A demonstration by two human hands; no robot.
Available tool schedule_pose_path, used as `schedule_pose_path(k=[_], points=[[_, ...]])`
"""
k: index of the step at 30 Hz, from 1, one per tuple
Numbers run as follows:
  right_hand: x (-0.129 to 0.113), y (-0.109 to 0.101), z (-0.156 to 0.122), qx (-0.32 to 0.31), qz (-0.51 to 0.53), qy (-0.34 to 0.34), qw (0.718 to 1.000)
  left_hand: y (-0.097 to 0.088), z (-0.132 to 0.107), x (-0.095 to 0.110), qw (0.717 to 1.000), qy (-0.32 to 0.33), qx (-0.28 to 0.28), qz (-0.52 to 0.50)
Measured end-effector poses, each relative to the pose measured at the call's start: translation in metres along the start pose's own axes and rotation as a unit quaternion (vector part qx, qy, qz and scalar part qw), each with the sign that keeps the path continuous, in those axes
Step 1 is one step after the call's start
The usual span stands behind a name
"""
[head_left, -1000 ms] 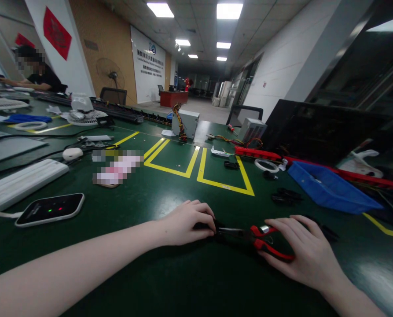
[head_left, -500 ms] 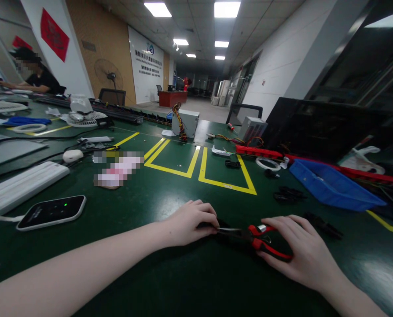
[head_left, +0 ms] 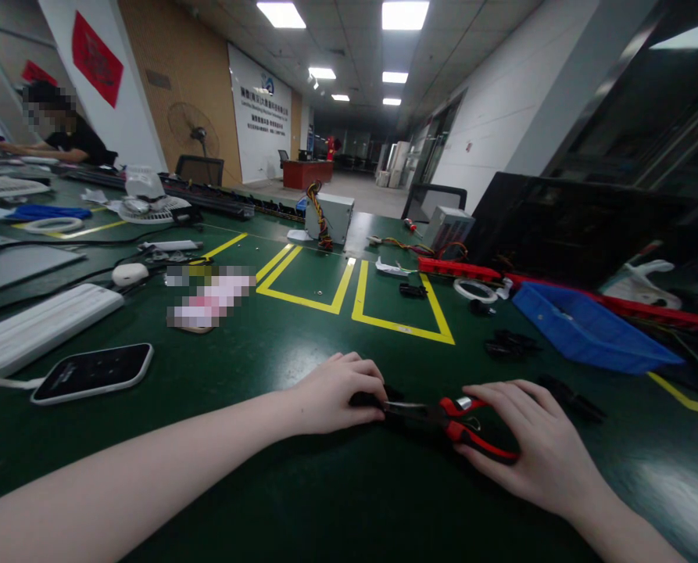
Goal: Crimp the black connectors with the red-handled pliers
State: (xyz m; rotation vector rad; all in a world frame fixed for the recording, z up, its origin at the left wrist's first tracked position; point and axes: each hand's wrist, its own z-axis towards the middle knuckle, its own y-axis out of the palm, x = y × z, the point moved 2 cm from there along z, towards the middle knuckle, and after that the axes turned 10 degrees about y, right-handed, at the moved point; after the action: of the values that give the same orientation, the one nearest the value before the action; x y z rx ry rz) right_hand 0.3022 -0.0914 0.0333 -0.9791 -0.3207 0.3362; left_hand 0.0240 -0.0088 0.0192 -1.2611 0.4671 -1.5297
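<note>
Red-and-black-handled pliers (head_left: 482, 438) are held in my right hand (head_left: 539, 450), thumb under the lower handle and fingers over the upper one. The handles stand apart, and the jaws point left. My left hand (head_left: 340, 397) pinches a small black piece (head_left: 365, 400) between thumb and fingers. The tips of the jaws reach this piece, right by my left fingertips. How firmly they grip it, and what kind of part it is, I cannot make out. Both hands are low over the green tabletop (head_left: 302, 493).
Right of centre lie black cable bundles (head_left: 511, 344) and a blue tray (head_left: 595, 328). Yellow tape (head_left: 404, 327) marks rectangles ahead. A black-screened device (head_left: 94, 374), a white power strip (head_left: 37, 328) and a blurred phone (head_left: 208, 301) lie left. Another person (head_left: 61, 129) sits far left.
Hands and pliers hold nearly the same position. The view has shifted very slightly, and the green light on the device at left is no longer lit.
</note>
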Motion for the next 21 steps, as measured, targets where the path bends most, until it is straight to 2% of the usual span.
schedule_pose_path(k=[7, 21], points=[[-0.0012, 0.0026, -0.0027, -0.005, 0.008, 0.013, 1.000, -0.0013, 0.0009, 0.0013, 1.000, -0.013, 0.005, -0.014], [-0.0040, 0.0031, -0.0035, -0.015, 0.009, -0.003, 1.000, -0.0039, 0.0014, 0.0046, 1.000, -0.017, 0.000, -0.012]])
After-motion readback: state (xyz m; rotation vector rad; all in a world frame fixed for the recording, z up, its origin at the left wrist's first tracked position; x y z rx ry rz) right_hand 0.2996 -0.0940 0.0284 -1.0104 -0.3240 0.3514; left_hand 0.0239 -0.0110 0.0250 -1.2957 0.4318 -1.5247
